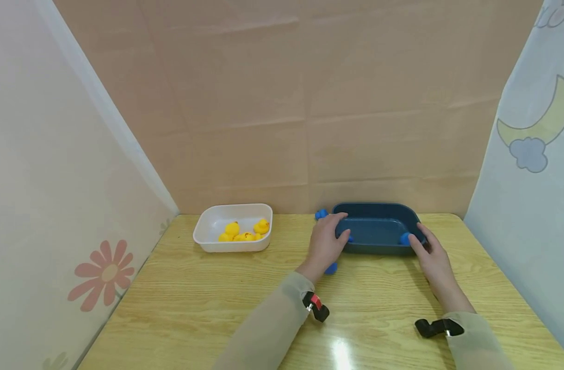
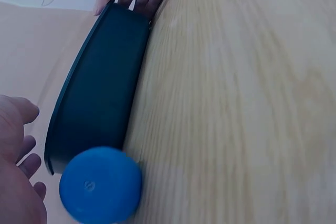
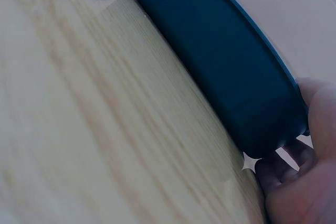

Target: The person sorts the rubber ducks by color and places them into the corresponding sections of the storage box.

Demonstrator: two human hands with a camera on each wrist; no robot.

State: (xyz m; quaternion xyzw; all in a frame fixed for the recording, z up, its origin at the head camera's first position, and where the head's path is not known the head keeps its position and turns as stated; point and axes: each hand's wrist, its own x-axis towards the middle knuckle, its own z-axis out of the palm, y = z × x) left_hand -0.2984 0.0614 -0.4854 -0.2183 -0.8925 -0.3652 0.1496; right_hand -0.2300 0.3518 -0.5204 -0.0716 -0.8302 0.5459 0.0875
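Observation:
A dark blue plastic basin point(image 1: 374, 249) stands at the back right of the table. My right hand point(image 1: 436, 262) grips its right end, thumb at the rim and fingers against the outer wall in the right wrist view. At the basin's left end is my left hand point(image 1: 325, 240), fingers spread and apart from the wall in the left wrist view. Inside the basin, a blue piece point(image 1: 404, 238) lies by the right thumb and another blue bit point(image 1: 350, 239) shows near the left thumb. A round-bottomed blue toy point(image 2: 100, 184) lies on the table beside the left wrist.
A white basin point(image 1: 233, 247) with several yellow rubber ducks point(image 1: 261, 226) stands at the back left. Behind my left hand, a blue toy point(image 1: 321, 214) sits near the back edge. A brown paper-like backdrop point(image 1: 305, 103) and patterned side sheets border the wooden table point(image 1: 180, 308).

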